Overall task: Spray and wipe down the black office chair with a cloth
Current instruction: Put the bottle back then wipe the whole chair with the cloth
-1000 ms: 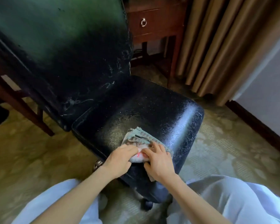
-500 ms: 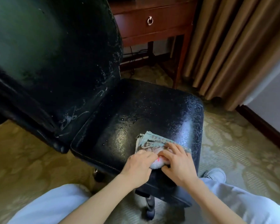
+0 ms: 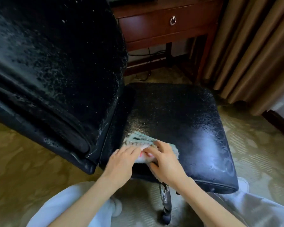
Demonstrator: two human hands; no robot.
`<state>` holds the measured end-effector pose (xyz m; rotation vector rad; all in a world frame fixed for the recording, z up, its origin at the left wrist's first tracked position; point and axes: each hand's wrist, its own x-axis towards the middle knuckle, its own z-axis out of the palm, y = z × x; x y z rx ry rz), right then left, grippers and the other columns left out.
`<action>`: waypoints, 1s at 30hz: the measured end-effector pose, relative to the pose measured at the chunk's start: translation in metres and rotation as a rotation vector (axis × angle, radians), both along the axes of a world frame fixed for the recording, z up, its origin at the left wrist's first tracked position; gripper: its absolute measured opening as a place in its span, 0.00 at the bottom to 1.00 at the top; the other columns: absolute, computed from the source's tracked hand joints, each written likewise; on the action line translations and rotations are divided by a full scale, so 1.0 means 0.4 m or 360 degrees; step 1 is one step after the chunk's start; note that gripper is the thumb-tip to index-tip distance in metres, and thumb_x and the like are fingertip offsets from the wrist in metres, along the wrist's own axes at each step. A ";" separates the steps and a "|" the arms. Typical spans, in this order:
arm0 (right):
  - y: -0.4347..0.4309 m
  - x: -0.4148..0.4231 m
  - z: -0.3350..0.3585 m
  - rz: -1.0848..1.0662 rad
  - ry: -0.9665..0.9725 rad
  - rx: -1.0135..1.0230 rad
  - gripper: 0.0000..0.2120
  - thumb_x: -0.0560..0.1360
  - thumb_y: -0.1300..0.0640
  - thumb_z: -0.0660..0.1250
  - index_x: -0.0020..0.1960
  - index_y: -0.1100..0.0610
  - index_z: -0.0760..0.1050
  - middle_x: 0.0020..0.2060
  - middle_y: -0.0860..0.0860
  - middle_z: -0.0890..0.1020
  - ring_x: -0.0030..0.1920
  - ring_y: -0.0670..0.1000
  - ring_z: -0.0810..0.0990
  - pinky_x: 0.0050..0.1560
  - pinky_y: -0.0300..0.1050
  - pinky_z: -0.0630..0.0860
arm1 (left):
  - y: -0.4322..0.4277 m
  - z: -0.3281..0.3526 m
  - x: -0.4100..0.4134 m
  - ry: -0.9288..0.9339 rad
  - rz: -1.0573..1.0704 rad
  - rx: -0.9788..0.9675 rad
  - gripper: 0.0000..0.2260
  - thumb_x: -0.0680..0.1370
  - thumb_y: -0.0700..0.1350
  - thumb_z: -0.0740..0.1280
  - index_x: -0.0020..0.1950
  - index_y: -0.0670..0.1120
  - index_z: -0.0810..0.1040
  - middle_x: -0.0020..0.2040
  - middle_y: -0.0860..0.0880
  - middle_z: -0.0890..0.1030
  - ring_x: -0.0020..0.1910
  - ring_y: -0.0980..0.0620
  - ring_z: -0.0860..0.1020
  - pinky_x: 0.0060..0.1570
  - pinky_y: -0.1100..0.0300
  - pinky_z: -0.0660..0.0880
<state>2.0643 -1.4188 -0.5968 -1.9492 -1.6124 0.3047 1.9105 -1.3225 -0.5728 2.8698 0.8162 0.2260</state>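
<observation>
two hands press a cloth on the chair seat

the black office chair (image 3: 187, 122) stands on a patterned carpet (image 3: 23, 161), with its speckled backrest (image 3: 56, 63) filling the upper left of the view. a folded, pale greenish cloth (image 3: 138, 138) lies on the near left part of the seat, close to the backrest. the left hand (image 3: 121, 163) and the right hand (image 3: 166, 163) rest on it side by side, fingertips almost meeting. the fingers are fairly straight and press down rather than curl round it. the seat surface shines wet to the right of the hands. behind the chair stand a wooden desk (image 3: 154, 30) with a ring-pull drawer and tan curtains (image 3: 252, 46).
</observation>
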 end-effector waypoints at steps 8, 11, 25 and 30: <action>0.096 -0.111 -0.055 0.0054 -0.0434 -0.0274 0.21 0.62 0.46 0.71 0.55 0.39 0.75 0.63 0.57 0.76 0.62 0.66 0.72 0.51 0.68 0.72 | 0.014 -0.042 -0.097 0.0347 0.0423 -0.0067 0.32 0.51 0.32 0.78 0.53 0.47 0.76 0.56 0.46 0.78 0.44 0.43 0.81 0.33 0.53 0.78; 0.109 -0.094 -0.050 0.0109 -0.0487 -0.0282 0.22 0.62 0.44 0.69 0.56 0.38 0.74 0.61 0.55 0.77 0.58 0.65 0.74 0.47 0.64 0.72 | 0.012 -0.030 -0.082 0.0365 0.0504 -0.0135 0.25 0.73 0.35 0.66 0.67 0.48 0.66 0.71 0.48 0.63 0.61 0.42 0.72 0.54 0.52 0.73; 0.283 0.011 -0.059 -0.0045 -0.0448 -0.0229 0.17 0.65 0.45 0.67 0.54 0.39 0.77 0.58 0.49 0.79 0.55 0.58 0.75 0.50 0.57 0.72 | 0.174 -0.074 0.061 0.0081 0.0668 -0.0213 0.24 0.77 0.35 0.60 0.70 0.52 0.61 0.69 0.52 0.61 0.62 0.47 0.70 0.57 0.57 0.71; 0.448 0.133 -0.057 -0.0030 -0.0526 -0.0185 0.17 0.74 0.46 0.62 0.62 0.41 0.72 0.63 0.46 0.73 0.62 0.54 0.66 0.58 0.54 0.65 | 0.339 -0.082 0.223 0.0020 0.0877 -0.0158 0.19 0.76 0.40 0.65 0.65 0.49 0.65 0.66 0.47 0.66 0.60 0.45 0.71 0.55 0.51 0.74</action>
